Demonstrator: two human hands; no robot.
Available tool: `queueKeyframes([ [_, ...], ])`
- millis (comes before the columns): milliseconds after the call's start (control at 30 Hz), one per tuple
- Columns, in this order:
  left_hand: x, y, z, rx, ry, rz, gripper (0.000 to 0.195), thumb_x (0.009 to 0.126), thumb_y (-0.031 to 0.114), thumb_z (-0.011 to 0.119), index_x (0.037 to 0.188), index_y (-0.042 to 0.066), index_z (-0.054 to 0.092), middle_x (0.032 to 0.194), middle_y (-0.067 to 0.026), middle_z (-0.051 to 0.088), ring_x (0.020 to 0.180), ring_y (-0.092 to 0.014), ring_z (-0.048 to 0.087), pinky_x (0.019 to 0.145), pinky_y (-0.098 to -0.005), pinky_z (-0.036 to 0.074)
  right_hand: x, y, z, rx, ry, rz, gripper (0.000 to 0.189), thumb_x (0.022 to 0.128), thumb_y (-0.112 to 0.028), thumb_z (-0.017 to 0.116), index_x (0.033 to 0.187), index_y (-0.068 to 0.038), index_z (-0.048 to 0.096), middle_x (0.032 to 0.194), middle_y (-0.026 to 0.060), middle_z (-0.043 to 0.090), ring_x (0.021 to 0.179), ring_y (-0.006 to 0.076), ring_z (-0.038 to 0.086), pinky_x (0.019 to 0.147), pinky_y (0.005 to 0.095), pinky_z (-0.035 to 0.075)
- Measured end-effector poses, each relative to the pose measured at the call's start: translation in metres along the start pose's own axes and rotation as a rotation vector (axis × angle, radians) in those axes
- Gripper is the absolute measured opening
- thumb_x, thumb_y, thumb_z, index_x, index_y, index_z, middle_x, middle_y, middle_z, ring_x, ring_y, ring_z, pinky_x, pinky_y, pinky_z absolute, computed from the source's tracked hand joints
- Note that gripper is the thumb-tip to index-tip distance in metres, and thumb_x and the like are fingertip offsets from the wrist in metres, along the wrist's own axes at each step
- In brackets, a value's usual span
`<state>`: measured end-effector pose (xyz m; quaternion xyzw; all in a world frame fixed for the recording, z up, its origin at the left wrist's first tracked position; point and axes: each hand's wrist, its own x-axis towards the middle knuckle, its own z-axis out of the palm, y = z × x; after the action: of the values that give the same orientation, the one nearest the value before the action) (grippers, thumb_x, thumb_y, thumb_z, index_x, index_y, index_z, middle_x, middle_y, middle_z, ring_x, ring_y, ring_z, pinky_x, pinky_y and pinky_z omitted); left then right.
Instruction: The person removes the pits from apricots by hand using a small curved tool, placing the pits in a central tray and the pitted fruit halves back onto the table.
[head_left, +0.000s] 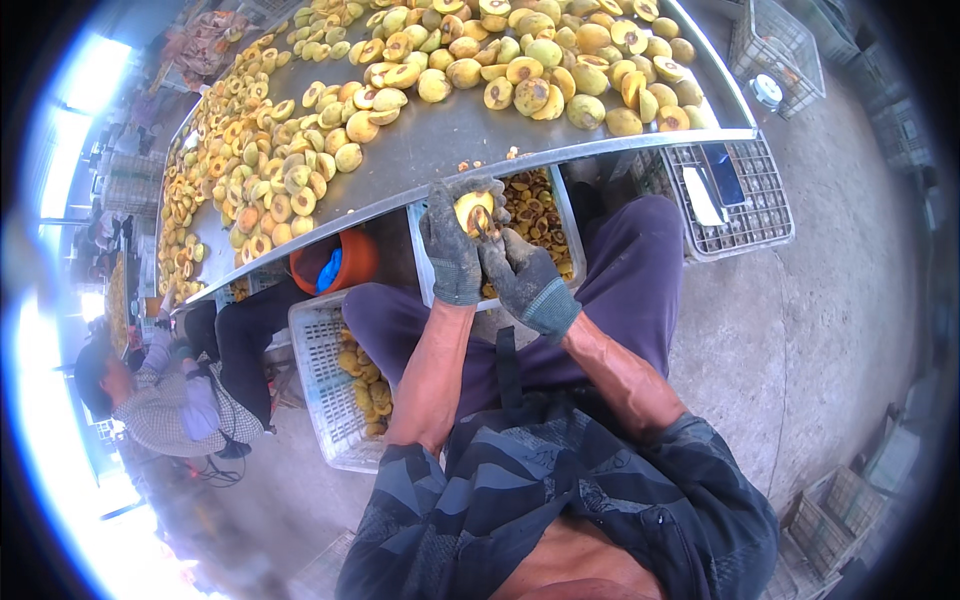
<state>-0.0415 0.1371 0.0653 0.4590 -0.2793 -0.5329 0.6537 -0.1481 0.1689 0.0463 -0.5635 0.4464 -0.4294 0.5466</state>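
My left hand (454, 244), in a dark soiled work glove, holds a halved yellow fruit (474, 210) with its cut face up, over the near edge of the metal table. My right hand (521, 274), gloved alike, is closed on a small tool whose curved dark metal tip (482, 219) meets the middle of the fruit; its handle is mostly hidden by my fingers. Beneath my hands, a pale plastic crate (574, 255) holds many small brown and orange fruit pieces (536, 214). Piles of halved yellow fruit (525, 67) lie on the metal table (427, 142).
A white crate (330, 405) with fruit stands by my left knee, near an orange bucket (360, 262) holding something blue. A co-worker (180, 405) sits at the left. An upturned crate (761, 232) at the right bears a phone (722, 174). The table's metal rim (600, 148) runs before me.
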Motion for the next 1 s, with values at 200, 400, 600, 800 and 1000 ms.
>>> queueKeyframes([
  [200, 0.0, 0.008, 0.005, 0.08, 0.015, 0.051, 0.059, 0.106, 0.046, 0.038, 0.088, -0.001, 0.07, 0.077, -0.0105, 0.07, 0.059, -0.015, 0.062, 0.052, -0.0241, 0.05, 0.001, 0.006, -0.006, 0.031, -0.159, 0.082, 0.026, 0.105, -0.02, 0.048, 0.096, 0.002, 0.057, 0.072, 0.0062, 0.06, 0.067, 0.0106, 0.054, 0.06, 0.0317, 0.047],
  [400, 0.0, 0.006, -0.001, 0.149, -0.03, 0.064, 0.063, 0.105, 0.047, 0.036, 0.082, -0.002, 0.068, 0.072, -0.0121, 0.068, 0.059, -0.017, 0.063, 0.054, -0.025, 0.051, -0.002, -0.002, -0.011, 0.281, -0.301, 0.233, 0.033, 0.105, -0.032, 0.046, 0.09, -0.005, 0.057, 0.064, -0.0008, 0.052, 0.052, 0.0069, 0.046, 0.046, 0.0253, 0.04],
  [600, 0.0, 0.008, -0.006, 0.129, -0.124, 0.051, 0.063, 0.105, 0.048, 0.035, 0.08, -0.001, 0.067, 0.07, -0.0126, 0.067, 0.061, -0.02, 0.065, 0.059, -0.0289, 0.055, 0.004, -0.01, -0.028, 0.471, -0.603, 0.479, 0.041, 0.102, -0.05, 0.049, 0.086, -0.013, 0.054, 0.059, -0.004, 0.043, 0.041, 0.0048, 0.035, 0.036, 0.0212, 0.027],
  [800, -0.003, 0.007, -0.008, -0.087, -0.068, -0.17, 0.059, 0.103, 0.047, 0.037, 0.082, 0.001, 0.065, 0.072, -0.0117, 0.065, 0.062, -0.022, 0.065, 0.06, -0.0305, 0.055, 0.012, -0.004, -0.043, 0.7, -0.761, 0.672, 0.043, 0.099, -0.051, 0.056, 0.083, -0.011, 0.055, 0.059, -0.0054, 0.04, 0.042, 0.0036, 0.032, 0.035, 0.0203, 0.023],
  [1000, 0.006, 0.009, -0.016, -0.456, -0.11, -0.226, 0.052, 0.102, 0.046, 0.037, 0.095, 0.001, 0.063, 0.084, -0.0125, 0.067, 0.073, -0.025, 0.067, 0.063, -0.0354, 0.056, 0.021, 0.014, -0.039, 1.057, -0.943, 0.748, 0.039, 0.099, -0.044, 0.06, 0.088, -0.007, 0.053, 0.059, -0.0054, 0.036, 0.043, 0.0029, 0.029, 0.034, 0.0188, 0.021],
])
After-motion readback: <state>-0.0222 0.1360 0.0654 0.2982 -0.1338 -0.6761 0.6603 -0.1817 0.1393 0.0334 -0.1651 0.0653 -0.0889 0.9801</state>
